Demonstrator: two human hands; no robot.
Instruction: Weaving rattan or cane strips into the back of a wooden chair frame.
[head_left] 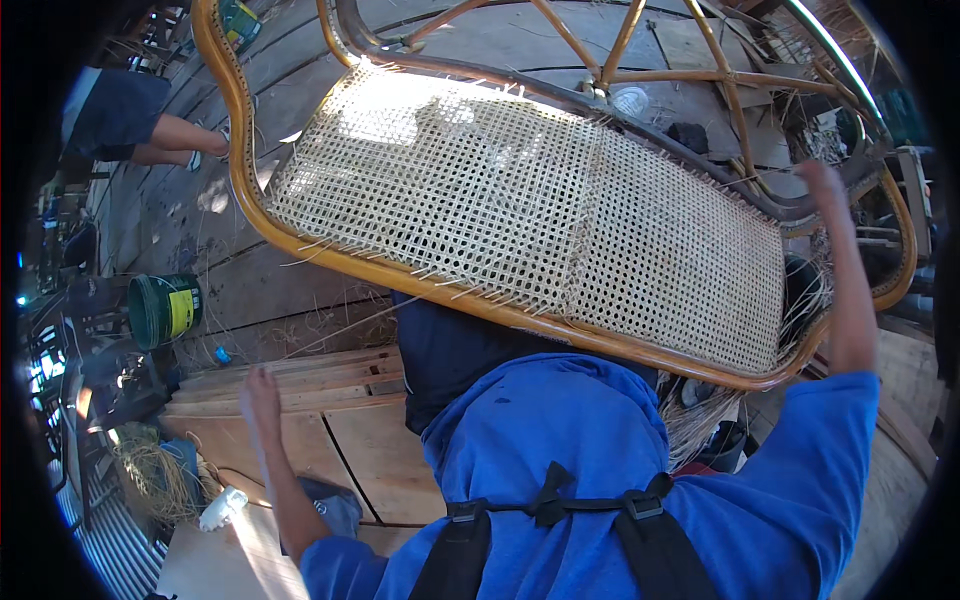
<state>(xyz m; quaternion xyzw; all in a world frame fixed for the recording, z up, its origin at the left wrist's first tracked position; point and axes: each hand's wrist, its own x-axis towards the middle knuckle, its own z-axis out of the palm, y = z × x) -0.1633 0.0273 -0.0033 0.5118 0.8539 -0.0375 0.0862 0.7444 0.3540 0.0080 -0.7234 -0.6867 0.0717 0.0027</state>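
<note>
Bucket (150, 312) and planks (300, 385) are sitting left of the cane panel (500, 190) spanning the lap (430, 345). Left fingers (262, 385) are hovering near the planks, right fingers (820, 180) beside the frame (400, 280); their grip I cannot tell.

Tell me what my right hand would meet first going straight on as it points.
Your right hand would probably meet the straight, golden-brown rattan pole ahead, though depth is unclear; it might pass above.

Frame (470, 301) smooth, glossy wood; panel (430, 180) matt woven cane; shirt (570, 430) matt cloth.
</note>
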